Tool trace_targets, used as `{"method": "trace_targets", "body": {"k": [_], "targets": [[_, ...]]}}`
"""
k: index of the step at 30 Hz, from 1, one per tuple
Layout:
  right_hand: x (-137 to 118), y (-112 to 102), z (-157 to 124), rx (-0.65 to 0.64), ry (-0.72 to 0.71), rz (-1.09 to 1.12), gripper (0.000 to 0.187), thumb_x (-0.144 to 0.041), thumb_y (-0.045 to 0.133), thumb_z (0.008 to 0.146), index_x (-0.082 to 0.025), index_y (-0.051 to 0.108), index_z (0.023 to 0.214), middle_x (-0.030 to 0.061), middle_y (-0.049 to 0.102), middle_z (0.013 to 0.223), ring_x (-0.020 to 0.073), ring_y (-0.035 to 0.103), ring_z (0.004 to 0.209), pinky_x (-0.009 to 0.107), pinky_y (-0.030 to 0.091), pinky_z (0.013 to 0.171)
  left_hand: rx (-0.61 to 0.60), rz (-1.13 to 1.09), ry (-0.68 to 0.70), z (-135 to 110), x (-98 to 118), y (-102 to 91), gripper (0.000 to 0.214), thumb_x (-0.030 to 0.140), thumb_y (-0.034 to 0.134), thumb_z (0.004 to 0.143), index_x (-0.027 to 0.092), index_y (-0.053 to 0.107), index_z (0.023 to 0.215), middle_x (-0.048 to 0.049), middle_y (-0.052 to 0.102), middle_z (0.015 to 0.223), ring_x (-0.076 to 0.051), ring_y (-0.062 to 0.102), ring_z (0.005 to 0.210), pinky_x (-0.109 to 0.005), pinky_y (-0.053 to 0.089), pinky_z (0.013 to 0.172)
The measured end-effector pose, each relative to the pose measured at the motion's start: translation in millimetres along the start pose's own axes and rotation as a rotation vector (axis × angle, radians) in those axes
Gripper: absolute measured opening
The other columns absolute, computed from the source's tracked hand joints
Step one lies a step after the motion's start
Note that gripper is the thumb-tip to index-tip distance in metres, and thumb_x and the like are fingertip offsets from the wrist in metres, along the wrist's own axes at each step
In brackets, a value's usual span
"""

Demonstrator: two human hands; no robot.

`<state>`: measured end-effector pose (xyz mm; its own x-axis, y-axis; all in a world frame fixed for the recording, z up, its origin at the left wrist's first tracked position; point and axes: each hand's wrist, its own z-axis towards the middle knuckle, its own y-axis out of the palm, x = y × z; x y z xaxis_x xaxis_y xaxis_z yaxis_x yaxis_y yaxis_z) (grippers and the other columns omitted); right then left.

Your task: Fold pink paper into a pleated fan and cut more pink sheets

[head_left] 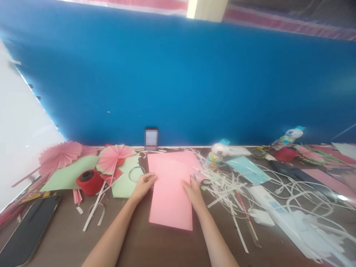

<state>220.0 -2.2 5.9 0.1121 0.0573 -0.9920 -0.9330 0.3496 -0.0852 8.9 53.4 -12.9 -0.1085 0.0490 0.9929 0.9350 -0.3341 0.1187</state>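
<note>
Paper (171, 196), pink, long axis front-to-back (slightly askew), between hands (194, 193)

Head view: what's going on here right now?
A person is handling a pink sheet: the left grip is at its left edge, and the right grip has a thumb over its right side. More pink paper shows beyond it. White strips lie to the right, a pink fan to the left.

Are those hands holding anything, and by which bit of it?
Pink paper: the right hand holds its right edge, thumb on top. The left hand touches its left edge, but whether it grips can't be told.
</note>
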Motion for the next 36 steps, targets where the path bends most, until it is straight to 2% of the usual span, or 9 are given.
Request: {"method": "trace_targets", "body": {"k": [2,7,12,23,36], "targets": [[-3,0,0,-0.004,-0.014,-0.040,0.029,-0.035,0.060,0.068,-0.016,0.062,0.090,0.0065,0.067,0.088,0.0243,0.060,0.086,0.034,0.046,0.075,-0.003,0.067,0.032,0,-1,0.3,0.037,0.045,0.058,0.071,0.010,0.062,0.082,-0.0029,0.059,0.064,-0.010,0.051,0.054,-0.020,0.039,0.050],[-4,-1,3,0.132,-0.023,-0.020,0.031,-0.044,0.056,0.070,-0.016,0.061,0.082,0.0062,0.066,0.081,0.0208,0.060,0.077,0.030,0.046,0.069,-0.007,0.184,0.048,-2,0,0.8,0.036,0.045,0.055,0.073,0.012,0.065,0.081,-0.0031,0.061,0.066,-0.012,0.052,0.059,-0.021,0.040,0.051],[-2,-2,3,0.149,-0.021,-0.003,0.031,-0.046,0.058,0.067,-0.016,0.059,0.076,0.0053,0.066,0.075,0.0200,0.060,0.071,0.028,0.045,0.063,0.001,0.188,0.065,-4,2,2.6,0.036,0.045,0.054,0.074,0.012,0.065,0.084,-0.0042,0.062,0.071,-0.014,0.054,0.066,-0.021,0.042,0.054],[-8,0,0,0.162,-0.006,0.004,0.027,-0.043,0.058,0.069,-0.016,0.057,0.071,0.0031,0.064,0.069,0.0177,0.058,0.067,0.026,0.044,0.061,-0.011,0.103,0.028,-4,4,3.0,0.033,0.043,0.056,0.073,0.011,0.064,0.080,-0.0010,0.057,0.064,-0.009,0.047,0.056,-0.019,0.037,0.050],[-8,1,0,0.183,-0.013,0.005,0.028,-0.043,0.059,0.067,-0.017,0.059,0.076,0.0043,0.066,0.077,0.0194,0.060,0.074,0.028,0.045,0.066,-0.019,0.150,0.060,-7,10,4.6,0.033,0.044,0.054,0.073,0.012,0.060,0.069,0.0003,0.051,0.058,-0.009,0.044,0.054,-0.020,0.037,0.051]]}}
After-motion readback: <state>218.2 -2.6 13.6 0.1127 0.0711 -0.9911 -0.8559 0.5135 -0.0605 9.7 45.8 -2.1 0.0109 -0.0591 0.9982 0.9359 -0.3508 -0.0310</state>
